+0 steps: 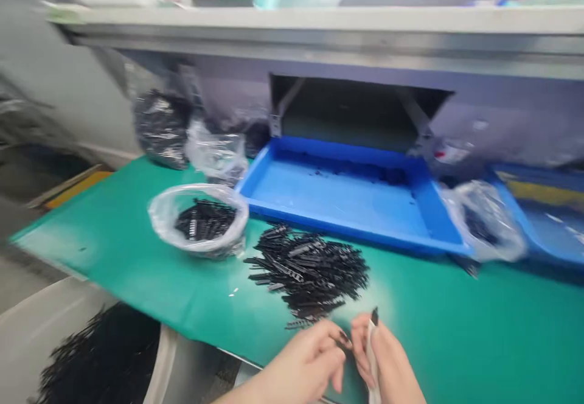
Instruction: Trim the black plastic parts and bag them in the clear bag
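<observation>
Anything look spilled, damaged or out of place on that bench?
Small white scraps lie on the green tabletop, left of the pile of black strips; they look odd beside all that black. Dark bits are also scattered in the blue tray, perhaps leftovers. I see no clear damage, though the picture is blurred.

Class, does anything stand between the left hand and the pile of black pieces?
Nothing visible does. The left hand is at the near edge of the pile of black pieces. The right hand, holding a pale-handled tool, is off to the side, out of that path.
</observation>
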The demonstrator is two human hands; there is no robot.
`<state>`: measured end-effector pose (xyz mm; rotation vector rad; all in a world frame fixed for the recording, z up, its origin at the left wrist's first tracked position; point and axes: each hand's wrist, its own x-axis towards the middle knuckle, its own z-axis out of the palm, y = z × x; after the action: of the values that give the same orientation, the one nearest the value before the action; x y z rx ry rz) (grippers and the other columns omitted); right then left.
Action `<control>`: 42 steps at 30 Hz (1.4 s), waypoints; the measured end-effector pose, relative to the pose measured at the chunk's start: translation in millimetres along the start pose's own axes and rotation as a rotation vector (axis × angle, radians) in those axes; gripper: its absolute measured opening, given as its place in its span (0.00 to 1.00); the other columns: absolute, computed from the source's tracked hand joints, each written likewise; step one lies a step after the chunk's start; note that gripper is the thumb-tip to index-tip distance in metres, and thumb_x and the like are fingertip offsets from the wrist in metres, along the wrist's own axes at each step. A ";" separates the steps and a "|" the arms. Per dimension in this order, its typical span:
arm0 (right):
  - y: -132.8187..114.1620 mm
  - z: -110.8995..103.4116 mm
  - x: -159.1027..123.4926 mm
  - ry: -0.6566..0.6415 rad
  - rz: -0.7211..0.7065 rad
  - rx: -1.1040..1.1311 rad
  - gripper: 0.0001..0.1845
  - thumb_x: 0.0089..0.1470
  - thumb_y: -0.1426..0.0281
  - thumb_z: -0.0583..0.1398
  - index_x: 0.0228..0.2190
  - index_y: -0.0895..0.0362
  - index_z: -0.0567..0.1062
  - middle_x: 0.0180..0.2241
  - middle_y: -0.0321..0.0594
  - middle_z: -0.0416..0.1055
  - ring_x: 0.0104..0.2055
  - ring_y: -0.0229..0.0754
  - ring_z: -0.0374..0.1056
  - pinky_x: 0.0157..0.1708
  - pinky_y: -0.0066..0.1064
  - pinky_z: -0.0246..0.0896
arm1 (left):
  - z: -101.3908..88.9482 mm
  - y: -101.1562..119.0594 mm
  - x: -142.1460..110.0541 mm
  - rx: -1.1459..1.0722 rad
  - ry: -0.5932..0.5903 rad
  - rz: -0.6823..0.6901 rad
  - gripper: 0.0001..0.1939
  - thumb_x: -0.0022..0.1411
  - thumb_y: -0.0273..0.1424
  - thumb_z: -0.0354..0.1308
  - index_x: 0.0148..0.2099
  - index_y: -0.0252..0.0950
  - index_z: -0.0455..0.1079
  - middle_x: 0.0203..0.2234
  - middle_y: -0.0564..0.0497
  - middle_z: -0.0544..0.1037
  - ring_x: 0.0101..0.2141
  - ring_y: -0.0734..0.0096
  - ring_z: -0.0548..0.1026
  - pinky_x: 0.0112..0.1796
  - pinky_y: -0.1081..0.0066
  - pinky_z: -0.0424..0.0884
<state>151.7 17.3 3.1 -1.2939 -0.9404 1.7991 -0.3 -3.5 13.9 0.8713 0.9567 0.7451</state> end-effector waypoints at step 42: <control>-14.5 1.4 -29.7 -0.209 -0.518 -1.084 0.17 0.62 0.69 0.44 0.48 0.60 0.66 0.28 0.41 0.62 0.27 0.39 0.59 0.22 0.27 0.54 | -2.8 6.6 -11.6 0.108 0.092 -0.181 0.15 0.57 0.42 0.53 0.35 0.34 0.59 0.17 0.60 0.61 0.08 0.88 0.53 0.09 0.84 0.45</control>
<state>159.4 -1.7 29.0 -1.2388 -2.3012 0.9877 -8.4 -9.4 23.2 0.8370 1.1501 0.5859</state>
